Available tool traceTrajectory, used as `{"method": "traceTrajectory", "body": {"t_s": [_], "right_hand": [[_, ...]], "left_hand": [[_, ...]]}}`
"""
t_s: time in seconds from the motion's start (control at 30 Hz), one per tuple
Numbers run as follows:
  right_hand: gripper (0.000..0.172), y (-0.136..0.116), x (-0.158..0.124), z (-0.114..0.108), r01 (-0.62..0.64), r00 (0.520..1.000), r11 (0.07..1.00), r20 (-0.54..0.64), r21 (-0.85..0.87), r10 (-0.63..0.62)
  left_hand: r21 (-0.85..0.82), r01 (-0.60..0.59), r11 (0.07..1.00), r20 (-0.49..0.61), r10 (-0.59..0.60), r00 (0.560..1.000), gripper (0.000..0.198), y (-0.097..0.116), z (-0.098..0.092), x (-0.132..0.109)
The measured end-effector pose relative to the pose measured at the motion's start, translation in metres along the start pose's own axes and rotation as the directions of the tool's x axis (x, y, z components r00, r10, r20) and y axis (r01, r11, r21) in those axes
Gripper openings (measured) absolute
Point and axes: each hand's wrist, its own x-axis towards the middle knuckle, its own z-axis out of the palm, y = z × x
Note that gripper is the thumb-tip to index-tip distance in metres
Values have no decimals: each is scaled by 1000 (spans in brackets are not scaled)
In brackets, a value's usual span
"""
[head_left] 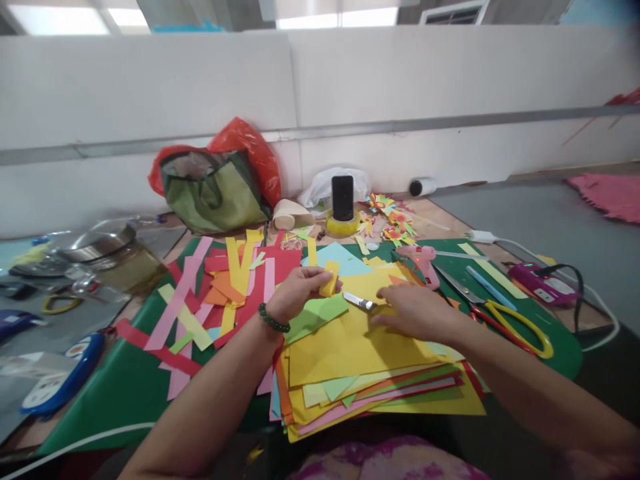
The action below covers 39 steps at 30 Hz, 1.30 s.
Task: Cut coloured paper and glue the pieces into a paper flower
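Note:
My left hand [297,292], with a green bead bracelet at the wrist, pinches a small folded piece of yellow paper [330,278] above a stack of coloured paper sheets [360,360]. My right hand [415,310] rests palm down on the top yellow sheet, fingers closed around the handle of a small metal blade [359,302] that points left toward the folded piece. The stack lies on a green cutting mat [125,380].
Loose paper strips [220,293] cover the mat's left half. A pink glue gun [423,260], yellow-and-red scissors [500,317], a phone standing in a tape roll [343,203], paper flowers [393,223], an olive bag [213,190] and a steel pot [97,247] surround the work area.

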Motion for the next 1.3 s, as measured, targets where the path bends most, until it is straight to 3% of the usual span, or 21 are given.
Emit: {"method": "traceTrajectory", "body": {"t_s": [0.07,0.13,0.2,0.27,0.33,0.43,0.5,0.63,0.73,0.83,0.93,1.0,1.07,1.2,1.3], "right_hand": [[28,10,-9,11,1,1000,995,23,-100,1],[25,17,-14,19,-15,999,995,-44,-95,11],[26,19,-15,20,-14,984,1000,-179,-2,13],[31,13,-13,13,59,946,986,-323,157,-5],[39,1,-8,5,159,922,926,-388,341,-15],[43,-24,5,-2,237,948,761,-317,604,-44],[30,-36,14,-2,239,962,662,-264,710,-65],[23,-41,25,-1,201,976,595,-208,778,-59],[20,-35,25,-8,179,982,731,-163,658,-94],[20,-32,23,-17,212,977,906,-65,367,-202],[18,-34,20,-24,237,969,955,31,178,-247],[17,-34,18,-27,238,967,959,56,153,-249],[16,-28,13,-28,212,975,961,32,179,-221],[41,-2,0,-18,30,997,997,-72,74,-24],[39,13,-6,-1,-67,998,995,11,-72,68]], "left_hand": [[-72,43,996,-2,-44,999,40,0,-4,2],[-93,43,995,-27,-45,999,37,-2,-5,3],[-76,4,997,-60,-8,998,33,-3,-1,2],[-26,-78,997,-77,75,994,31,-5,5,0],[25,-164,986,-73,166,983,30,-7,13,-3],[23,-231,973,-63,232,971,27,-12,22,-6],[-12,-244,970,-65,243,968,28,-15,25,-5],[-74,-228,971,-67,223,972,32,-19,24,-2],[22,-233,972,-67,234,970,36,-14,19,-1],[270,-274,923,-8,287,958,46,-6,13,-1],[473,-291,832,175,235,956,20,-1,10,-3],[506,-281,815,241,180,954,15,0,10,-3],[471,-244,848,207,162,965,17,0,10,-3],[190,-69,979,-35,77,996,24,0,5,-1],[-107,69,992,-129,-83,988,31,1,1,1]]}}
